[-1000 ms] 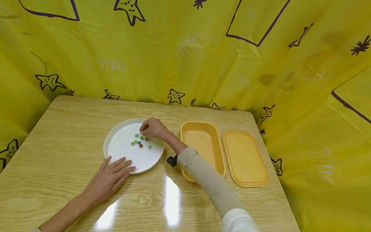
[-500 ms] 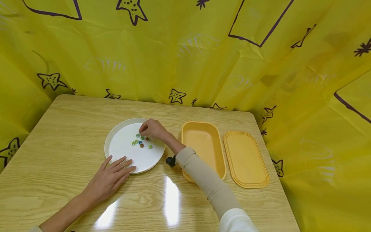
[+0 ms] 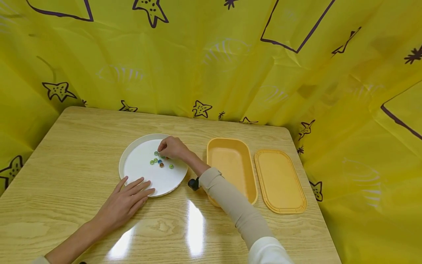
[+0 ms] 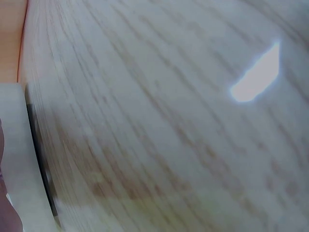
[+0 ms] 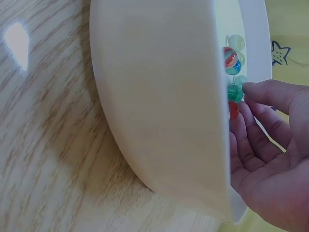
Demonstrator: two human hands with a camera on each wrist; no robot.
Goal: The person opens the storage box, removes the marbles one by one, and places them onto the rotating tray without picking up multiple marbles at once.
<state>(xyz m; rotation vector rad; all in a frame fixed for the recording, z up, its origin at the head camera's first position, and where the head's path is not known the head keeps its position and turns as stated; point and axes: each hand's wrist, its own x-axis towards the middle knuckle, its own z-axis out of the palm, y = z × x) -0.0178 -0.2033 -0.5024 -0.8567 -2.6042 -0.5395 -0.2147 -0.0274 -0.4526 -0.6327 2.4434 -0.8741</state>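
Several glass marbles in green, blue and reddish brown lie on a round white tray (image 3: pixel 135 170). My right hand (image 3: pixel 174 148) reaches over the tray's far right part, thumb and forefinger pinching a small greenish marble at the fingertips, partly hidden by them. Close by are a green marble (image 5: pixel 235 93) and a red one (image 5: pixel 233 110) in the right wrist view. A blue marble (image 3: pixel 159 161) and a brown marble (image 3: pixel 161 165) sit nearer the tray's middle. My left hand (image 3: pixel 123 203) rests on the tray's near left rim with fingers spread.
Right of the tray stands a deep yellow plastic box (image 3: pixel 227 161), partly under my right forearm. Its flat yellow lid (image 3: pixel 280 181) lies farther right. A small black object (image 3: pixel 193 184) shows beside my right sleeve. A yellow curtain (image 3: pixel 184 66) hangs behind the table.
My right hand has shifted slightly toward me over the marbles, fingertips kept together. The left hand stays on the rim, and the view has shifted slightly.
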